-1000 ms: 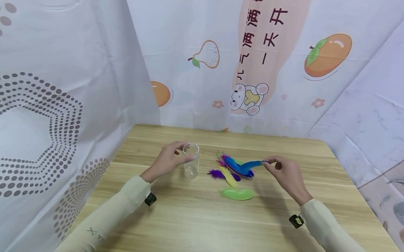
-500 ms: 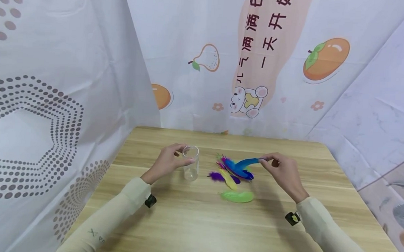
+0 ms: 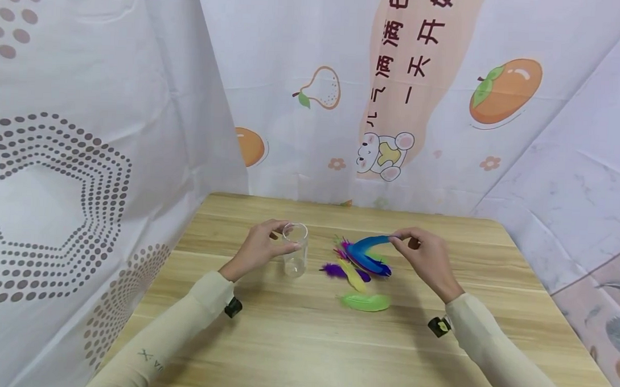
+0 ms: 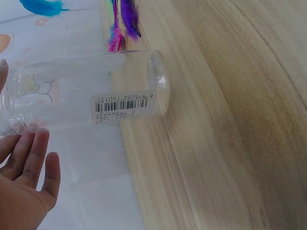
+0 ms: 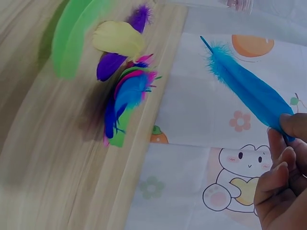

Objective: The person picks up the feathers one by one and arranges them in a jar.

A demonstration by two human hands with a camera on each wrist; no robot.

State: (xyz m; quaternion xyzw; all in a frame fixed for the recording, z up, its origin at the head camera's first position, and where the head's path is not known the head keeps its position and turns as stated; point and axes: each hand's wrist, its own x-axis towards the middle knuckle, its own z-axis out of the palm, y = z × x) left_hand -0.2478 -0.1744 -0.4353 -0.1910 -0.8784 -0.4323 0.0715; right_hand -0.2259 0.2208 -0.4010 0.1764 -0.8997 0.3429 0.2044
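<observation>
A clear plastic cylindrical container (image 3: 296,255) with a barcode label (image 4: 122,106) stands upright on the wooden table. Near its rim, my left hand (image 3: 259,243) grips it between thumb and fingers. My right hand (image 3: 425,257) pinches a blue feather (image 5: 252,91) by its broad end, the quill pointing toward the container. In the right wrist view this feather hangs clear above the table. Under it in the head view lies a heap of blue, pink and green feathers (image 5: 129,91). A yellow feather (image 3: 353,276) crosses a purple one (image 3: 333,269) beside the heap.
One light green feather (image 3: 365,302) lies apart, closer to the front. The wooden table (image 3: 304,347) meets a printed white curtain (image 3: 286,130) at its back edge, and more patterned cloth hangs on the left (image 3: 180,98) and right.
My right hand has moved left with the blue feather, over the heap toward the container. My left hand keeps its hold on the container in place.
</observation>
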